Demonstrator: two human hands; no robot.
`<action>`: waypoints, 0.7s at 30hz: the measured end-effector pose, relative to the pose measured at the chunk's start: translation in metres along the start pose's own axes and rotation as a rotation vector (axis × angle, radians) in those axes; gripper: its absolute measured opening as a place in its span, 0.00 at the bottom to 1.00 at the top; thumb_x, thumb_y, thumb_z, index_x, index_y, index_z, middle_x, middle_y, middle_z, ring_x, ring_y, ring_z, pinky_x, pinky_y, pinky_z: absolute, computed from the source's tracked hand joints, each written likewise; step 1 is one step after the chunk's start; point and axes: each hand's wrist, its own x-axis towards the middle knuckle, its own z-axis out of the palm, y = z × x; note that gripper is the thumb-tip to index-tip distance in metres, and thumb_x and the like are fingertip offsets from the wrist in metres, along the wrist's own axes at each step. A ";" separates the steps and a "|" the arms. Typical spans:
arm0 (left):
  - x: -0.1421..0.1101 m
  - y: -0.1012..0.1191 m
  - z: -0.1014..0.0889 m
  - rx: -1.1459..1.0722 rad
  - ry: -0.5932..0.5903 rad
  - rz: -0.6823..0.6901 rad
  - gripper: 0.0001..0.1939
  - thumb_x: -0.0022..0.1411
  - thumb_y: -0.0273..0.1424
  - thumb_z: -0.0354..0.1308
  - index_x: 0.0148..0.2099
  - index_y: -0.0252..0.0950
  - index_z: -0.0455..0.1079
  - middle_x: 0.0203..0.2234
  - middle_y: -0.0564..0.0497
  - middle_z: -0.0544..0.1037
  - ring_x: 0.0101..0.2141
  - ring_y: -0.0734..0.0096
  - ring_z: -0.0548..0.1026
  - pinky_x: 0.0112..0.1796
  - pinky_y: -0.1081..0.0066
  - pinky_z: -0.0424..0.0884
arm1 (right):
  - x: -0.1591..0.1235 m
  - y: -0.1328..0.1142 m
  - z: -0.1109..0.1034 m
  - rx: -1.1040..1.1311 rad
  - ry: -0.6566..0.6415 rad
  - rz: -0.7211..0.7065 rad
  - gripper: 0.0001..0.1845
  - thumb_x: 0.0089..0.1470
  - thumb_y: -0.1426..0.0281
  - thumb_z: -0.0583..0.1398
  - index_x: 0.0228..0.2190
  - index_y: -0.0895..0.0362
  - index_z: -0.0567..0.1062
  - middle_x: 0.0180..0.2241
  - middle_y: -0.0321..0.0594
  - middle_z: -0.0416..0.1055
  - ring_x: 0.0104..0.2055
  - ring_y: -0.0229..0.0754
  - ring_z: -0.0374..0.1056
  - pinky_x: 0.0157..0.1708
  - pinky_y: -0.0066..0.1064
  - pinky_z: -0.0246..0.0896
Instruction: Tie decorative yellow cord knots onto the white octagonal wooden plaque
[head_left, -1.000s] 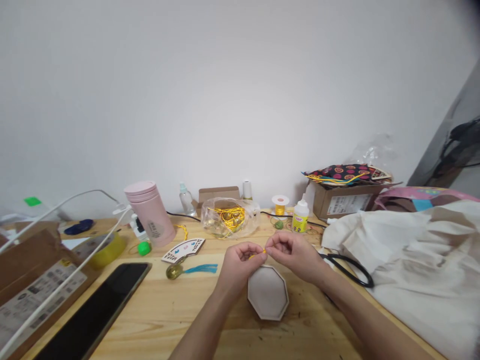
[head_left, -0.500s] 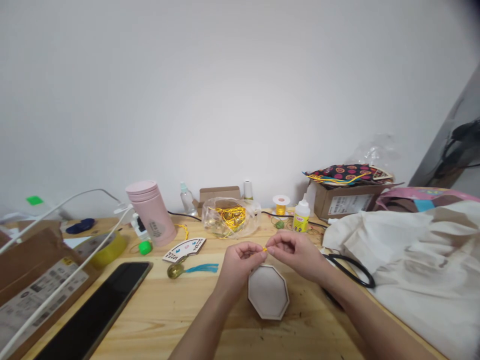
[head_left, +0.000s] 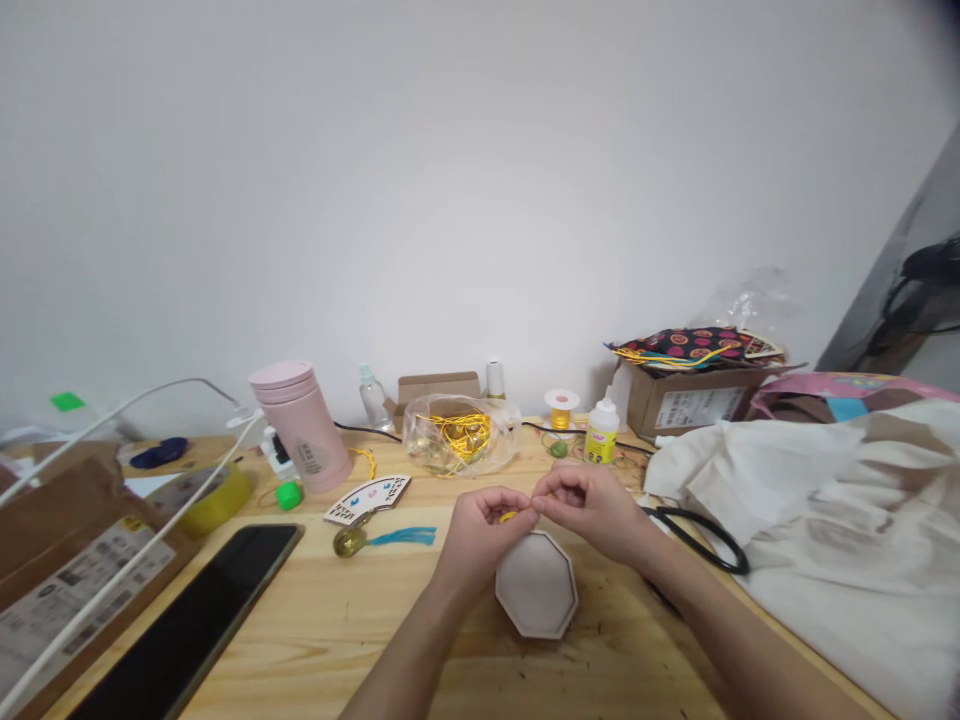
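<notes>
My left hand (head_left: 484, 530) and my right hand (head_left: 589, 510) meet fingertip to fingertip above the table. A bit of yellow cord (head_left: 508, 516) shows in the curl of my left fingers, and the left thumb presses it. The right thumb and forefinger are pinched at the same spot, where the cord is mostly hidden. Just below the fingers is a pale octagonal piece (head_left: 536, 585) with a raised dark-edged rim. To the left lie a fan-shaped ornament (head_left: 369, 500) and a gold-coloured round charm (head_left: 349, 541) with a blue tassel (head_left: 405, 536).
Behind my hands are a plastic bag of yellow cords (head_left: 461, 437), a thread spool (head_left: 561, 409) and a glue bottle (head_left: 601, 432). A phone (head_left: 202, 610), pink tumbler (head_left: 301, 425) and tape roll (head_left: 217, 500) stand left. White cloth (head_left: 840, 520) and a cardboard box (head_left: 686, 400) occupy the right.
My fingertips have drawn closer together and now touch. The yellow cord, earlier seen between the fingertips, now shows inside my left hand's curl. The octagonal piece stays put.
</notes>
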 end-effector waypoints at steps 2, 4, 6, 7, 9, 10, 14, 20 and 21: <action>0.000 0.000 0.000 0.004 -0.005 0.002 0.06 0.41 0.30 0.60 0.24 0.31 0.70 0.19 0.52 0.73 0.22 0.76 0.67 0.24 0.77 0.61 | 0.000 -0.001 0.001 0.021 0.005 0.039 0.07 0.41 0.69 0.56 0.22 0.59 0.73 0.17 0.32 0.59 0.18 0.30 0.51 0.17 0.21 0.45; 0.000 0.000 0.000 0.003 -0.002 -0.002 0.07 0.41 0.30 0.60 0.24 0.31 0.70 0.18 0.52 0.73 0.21 0.76 0.67 0.23 0.78 0.61 | 0.000 -0.002 0.002 0.053 0.015 0.086 0.06 0.40 0.69 0.57 0.21 0.59 0.72 0.17 0.32 0.60 0.18 0.30 0.51 0.17 0.21 0.46; 0.000 0.000 0.000 -0.008 0.005 -0.006 0.07 0.41 0.31 0.60 0.24 0.31 0.70 0.18 0.52 0.72 0.21 0.76 0.67 0.22 0.78 0.61 | 0.001 -0.004 0.003 0.105 0.019 0.142 0.06 0.40 0.70 0.56 0.21 0.60 0.71 0.17 0.32 0.61 0.18 0.29 0.51 0.16 0.21 0.46; 0.000 0.000 0.000 -0.018 0.006 -0.007 0.07 0.41 0.31 0.60 0.24 0.31 0.70 0.18 0.52 0.72 0.20 0.77 0.66 0.22 0.78 0.60 | 0.001 -0.005 0.004 0.142 0.016 0.169 0.06 0.40 0.70 0.56 0.21 0.60 0.71 0.17 0.32 0.61 0.18 0.29 0.52 0.17 0.21 0.47; -0.001 0.000 0.000 -0.048 0.003 -0.012 0.07 0.42 0.31 0.60 0.24 0.31 0.69 0.17 0.53 0.72 0.20 0.78 0.66 0.22 0.79 0.60 | 0.000 -0.007 0.005 0.226 0.004 0.210 0.06 0.40 0.70 0.56 0.20 0.60 0.70 0.17 0.31 0.62 0.18 0.29 0.53 0.17 0.21 0.49; -0.001 0.001 0.000 -0.063 0.001 -0.016 0.08 0.42 0.31 0.60 0.24 0.31 0.69 0.17 0.53 0.71 0.19 0.78 0.66 0.21 0.79 0.60 | 0.000 -0.007 0.005 0.266 -0.001 0.225 0.06 0.40 0.70 0.56 0.20 0.60 0.70 0.17 0.31 0.63 0.18 0.30 0.54 0.18 0.21 0.50; -0.001 0.004 0.000 -0.076 -0.024 -0.038 0.09 0.41 0.32 0.60 0.24 0.30 0.70 0.16 0.53 0.70 0.18 0.79 0.64 0.20 0.79 0.59 | 0.000 -0.007 0.007 0.361 0.007 0.245 0.07 0.40 0.68 0.56 0.20 0.60 0.70 0.18 0.32 0.66 0.21 0.31 0.58 0.21 0.22 0.53; -0.001 0.008 0.000 -0.084 -0.031 -0.047 0.07 0.40 0.30 0.61 0.24 0.30 0.70 0.16 0.54 0.70 0.18 0.80 0.64 0.20 0.80 0.58 | 0.000 -0.006 0.008 0.394 0.031 0.261 0.08 0.39 0.67 0.57 0.20 0.60 0.70 0.19 0.32 0.66 0.22 0.31 0.59 0.22 0.23 0.54; -0.001 0.009 -0.001 -0.091 -0.041 -0.046 0.07 0.41 0.29 0.60 0.25 0.30 0.70 0.16 0.54 0.70 0.18 0.81 0.63 0.20 0.80 0.57 | 0.000 -0.006 0.008 0.400 0.029 0.258 0.08 0.39 0.67 0.57 0.20 0.60 0.69 0.19 0.32 0.66 0.22 0.31 0.59 0.22 0.23 0.54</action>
